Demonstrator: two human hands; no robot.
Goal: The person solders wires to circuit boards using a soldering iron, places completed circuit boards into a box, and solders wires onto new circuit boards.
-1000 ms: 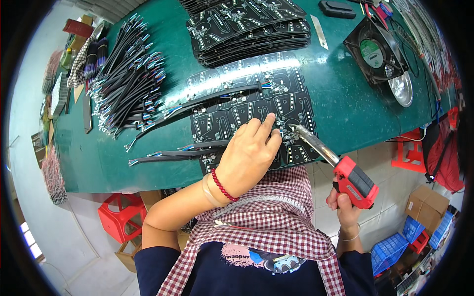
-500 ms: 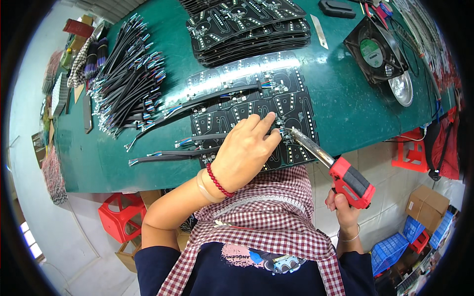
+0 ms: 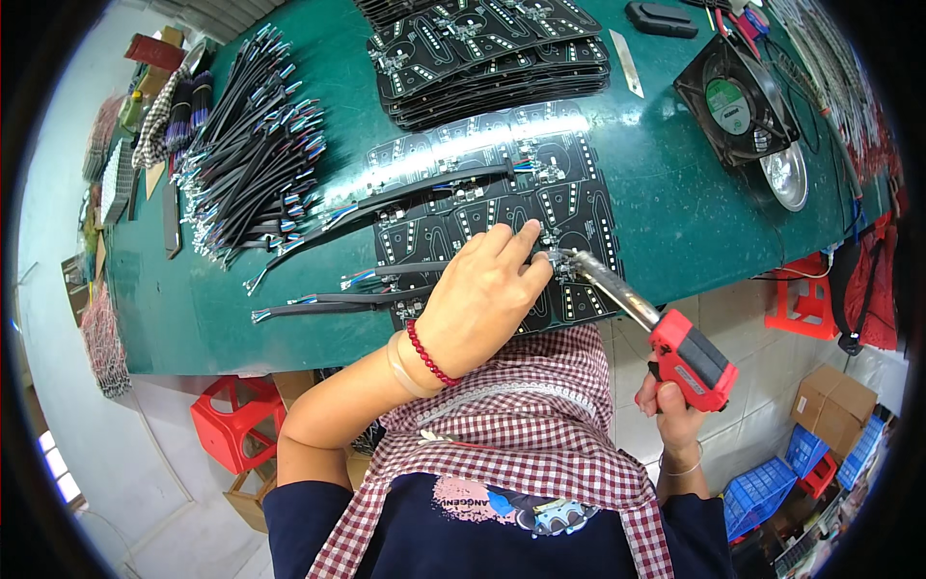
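My right hand (image 3: 672,400) grips a red and black soldering gun (image 3: 693,362) by its handle. The gun's metal barrel slants up to the left, and its tip meets a connection spot on a black circuit board panel (image 3: 588,207). My left hand (image 3: 487,289) rests over the panel, fingers bent and closed by the tip. Black sleeved cables (image 3: 333,307) run beneath that hand, and coloured wire ends show at its fingertips; the grip itself is mostly hidden. Another cable (image 3: 415,188) lies across the panel, wires reaching a board at upper right.
A stack of black panels (image 3: 492,82) stands behind. Bundled cables (image 3: 256,159) are heaped at left. At right sit a black fan (image 3: 735,101), a metal dish (image 3: 784,177) and a blade (image 3: 626,64). Red stools (image 3: 236,422) stand below the green table (image 3: 193,328).
The soldering gun and my right hand have shifted slightly to the right, the tip staying at the board by my left fingers. My left hand holds nearly the same place.
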